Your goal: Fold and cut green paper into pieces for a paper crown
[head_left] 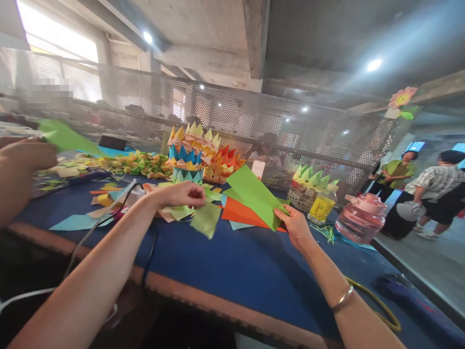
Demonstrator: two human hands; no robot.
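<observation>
My right hand (296, 225) pinches a bright green sheet of paper (250, 196) at its lower right corner, lifted and tilted above the table. Under that sheet lies an orange sheet (236, 213) with light blue paper beneath it. My left hand (187, 195) hovers over loose paper with its fingers curled in; whether anything is between them is hidden. Just below its fingertips is a pale green paper piece (206, 220), blurred. A white tool with a cord (136, 194) rests to the left of that hand.
Another person's hand (27, 155) holds green paper (69, 135) at left. Folded-paper crowns (187, 162), a heap of small folded pieces (138, 164), a yellow-labelled jar (322, 206) and a pink water jug (361, 218) stand along the mesh screen (232, 111). A yellow cord (378, 305) lies at right.
</observation>
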